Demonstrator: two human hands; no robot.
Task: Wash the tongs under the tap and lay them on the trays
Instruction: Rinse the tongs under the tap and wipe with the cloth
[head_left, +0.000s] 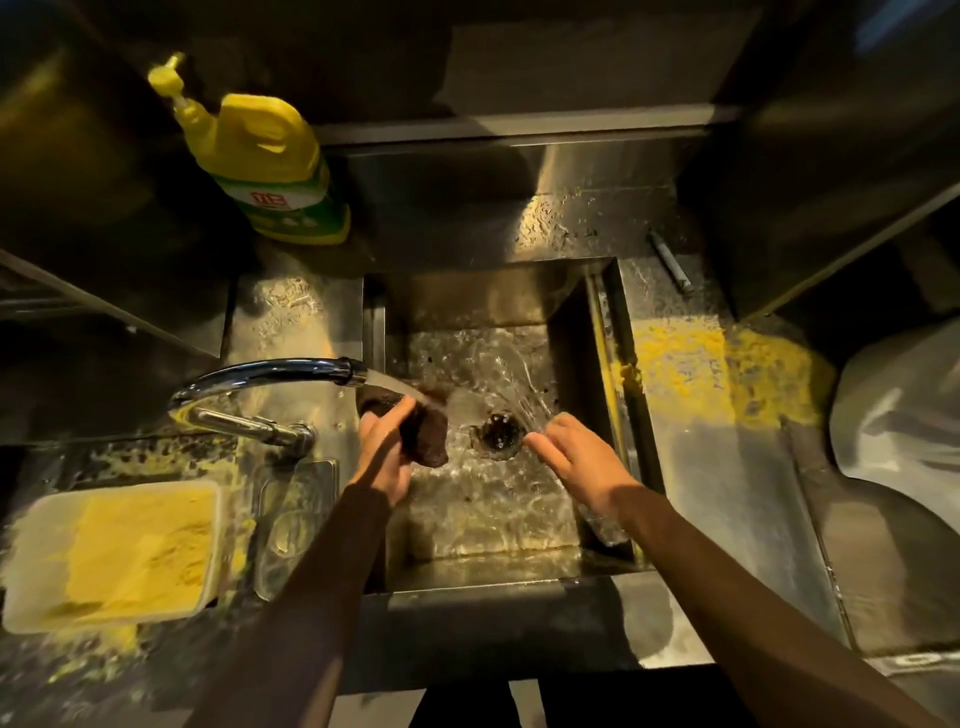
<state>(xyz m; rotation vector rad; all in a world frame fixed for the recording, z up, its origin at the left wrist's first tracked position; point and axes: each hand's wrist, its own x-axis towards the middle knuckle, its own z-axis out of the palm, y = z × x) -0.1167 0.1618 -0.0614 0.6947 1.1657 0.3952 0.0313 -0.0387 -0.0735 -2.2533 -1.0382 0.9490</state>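
Note:
My left hand (382, 457) grips a dark scouring pad (423, 431) in the stream from the chrome tap (270, 371), at the left side of the steel sink (605, 322). My right hand (576, 460) is palm down over the sink, right of the drain (498, 434). It seems to hold the tongs (608, 527). Only a blurred shiny end of them shows below the wrist, and blurred streaks beyond the fingertips. Water covers the sink floor.
A yellow detergent bottle (270, 161) stands at the back left. A plastic tub of yellow powder (114, 551) and a clear dish (293, 519) sit left of the sink. Yellow powder (691, 364) is spilled on the right counter, near a thin metal rod (670, 260) and a white bag (904, 415).

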